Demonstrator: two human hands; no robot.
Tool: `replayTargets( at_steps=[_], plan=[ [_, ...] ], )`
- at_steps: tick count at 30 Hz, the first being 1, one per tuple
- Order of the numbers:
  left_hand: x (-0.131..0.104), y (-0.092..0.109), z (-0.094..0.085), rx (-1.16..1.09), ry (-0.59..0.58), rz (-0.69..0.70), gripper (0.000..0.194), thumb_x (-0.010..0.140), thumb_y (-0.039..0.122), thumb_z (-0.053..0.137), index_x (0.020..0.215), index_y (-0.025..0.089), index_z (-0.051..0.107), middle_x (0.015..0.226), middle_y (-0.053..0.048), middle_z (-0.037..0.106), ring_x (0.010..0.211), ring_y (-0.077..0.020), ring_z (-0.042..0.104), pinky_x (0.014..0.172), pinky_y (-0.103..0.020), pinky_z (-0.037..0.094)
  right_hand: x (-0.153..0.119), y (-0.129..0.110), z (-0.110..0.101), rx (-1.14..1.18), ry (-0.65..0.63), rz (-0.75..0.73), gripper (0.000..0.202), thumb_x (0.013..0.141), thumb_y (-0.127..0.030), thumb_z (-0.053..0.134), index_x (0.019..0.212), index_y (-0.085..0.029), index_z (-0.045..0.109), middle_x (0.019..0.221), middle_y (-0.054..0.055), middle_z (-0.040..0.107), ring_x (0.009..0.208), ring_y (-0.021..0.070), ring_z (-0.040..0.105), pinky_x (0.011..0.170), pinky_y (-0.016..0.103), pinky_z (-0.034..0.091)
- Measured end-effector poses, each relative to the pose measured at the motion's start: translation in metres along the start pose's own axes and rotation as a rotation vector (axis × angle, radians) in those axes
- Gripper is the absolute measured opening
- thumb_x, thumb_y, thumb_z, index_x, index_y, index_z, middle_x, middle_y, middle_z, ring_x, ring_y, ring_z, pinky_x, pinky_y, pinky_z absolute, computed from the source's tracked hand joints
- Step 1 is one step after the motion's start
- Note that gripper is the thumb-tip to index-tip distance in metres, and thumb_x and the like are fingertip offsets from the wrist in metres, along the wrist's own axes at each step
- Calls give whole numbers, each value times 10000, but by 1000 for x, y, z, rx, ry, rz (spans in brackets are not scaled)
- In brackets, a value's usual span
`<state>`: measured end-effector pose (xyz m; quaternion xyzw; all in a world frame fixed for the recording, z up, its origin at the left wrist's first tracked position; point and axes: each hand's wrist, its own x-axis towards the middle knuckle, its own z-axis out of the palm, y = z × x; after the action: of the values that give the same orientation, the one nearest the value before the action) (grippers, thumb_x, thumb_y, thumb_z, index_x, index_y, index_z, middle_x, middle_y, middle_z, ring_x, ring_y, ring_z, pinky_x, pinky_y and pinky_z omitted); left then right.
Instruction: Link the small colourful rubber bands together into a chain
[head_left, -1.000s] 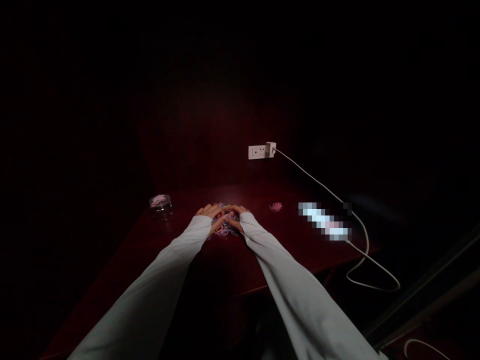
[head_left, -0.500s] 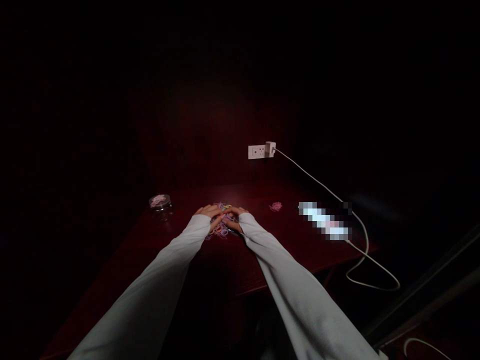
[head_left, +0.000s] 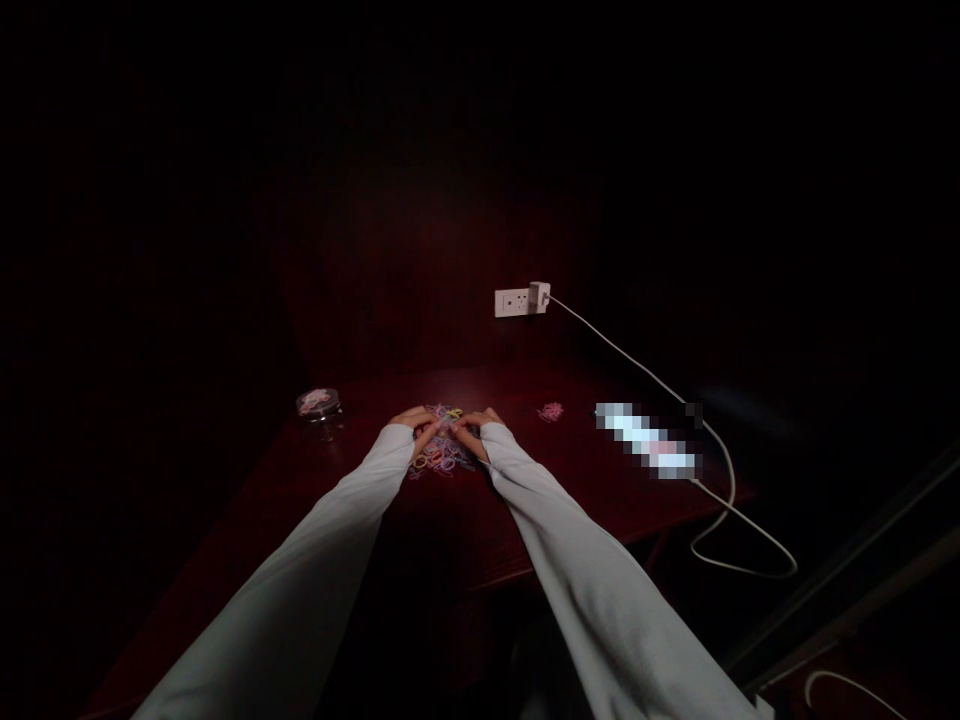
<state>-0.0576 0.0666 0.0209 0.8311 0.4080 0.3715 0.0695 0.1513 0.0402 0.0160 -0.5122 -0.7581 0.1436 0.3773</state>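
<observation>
A loose pile of colourful elastic hair ties (head_left: 441, 462), mostly purple and pink with a few yellow ones, lies on the dark red table. Over its left side is my left hand (head_left: 416, 422), thumb and fingers brought together among the loops. My right hand (head_left: 476, 422) bends in from the other side, its fingertips also closed on the ties. Between the two sets of fingertips some purplish ties show, though exactly which ones each hand grips is too small to tell. A smaller heap of pink hair ties (head_left: 551, 411) sits to the right.
A clear round jar with a patterned lid (head_left: 319, 402) stands at the left. On the right lies a lit, blurred-out device (head_left: 645, 440), its white cable (head_left: 637, 360) running to a charger (head_left: 539, 295) in the wall socket (head_left: 511, 303). The table's front edge (head_left: 502, 580) is near my forearms.
My hands have drawn slightly apart and their fingertips have pulled in, so more of the pile shows between and below them. The jar, pink heap and device stay put.
</observation>
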Motion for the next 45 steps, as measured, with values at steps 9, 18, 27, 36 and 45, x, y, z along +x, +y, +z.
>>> replayTargets(
  at_steps=[9,18,27,36,45],
  plan=[
    [2,0,-3,-41,37,-13,223,933,263,600,769,172,720,729,-13,622,668,-146,562,641,-240,442,-3,-2,1,-34,-17,-4,191,909,-461,754,898,-283,823,983,26,693,1024,215,506,922,338,361],
    [3,5,-1,-71,75,-1,222,920,238,601,733,172,700,703,-1,604,647,-133,526,625,-231,424,-1,-3,2,-24,64,7,267,1022,-340,569,945,-300,822,1048,28,709,1042,218,496,969,371,343],
    [1,5,-3,-64,50,32,207,931,255,596,761,181,686,726,-1,606,663,-138,545,641,-235,441,1,0,5,-3,105,-34,233,983,-403,651,872,-282,817,987,29,722,1024,215,509,972,370,377],
    [3,1,-1,-98,70,34,198,924,257,592,753,185,661,715,7,565,685,-147,538,653,-240,433,2,1,-7,-131,302,19,311,1029,-400,577,889,-259,815,985,36,720,1002,234,523,901,364,357],
    [0,1,4,-110,57,84,274,979,345,612,804,172,733,754,-9,618,685,-133,555,659,-244,447,-9,42,-67,-594,505,333,368,1053,-453,482,997,-285,805,1162,84,670,1100,281,425,952,449,256]
  ],
)
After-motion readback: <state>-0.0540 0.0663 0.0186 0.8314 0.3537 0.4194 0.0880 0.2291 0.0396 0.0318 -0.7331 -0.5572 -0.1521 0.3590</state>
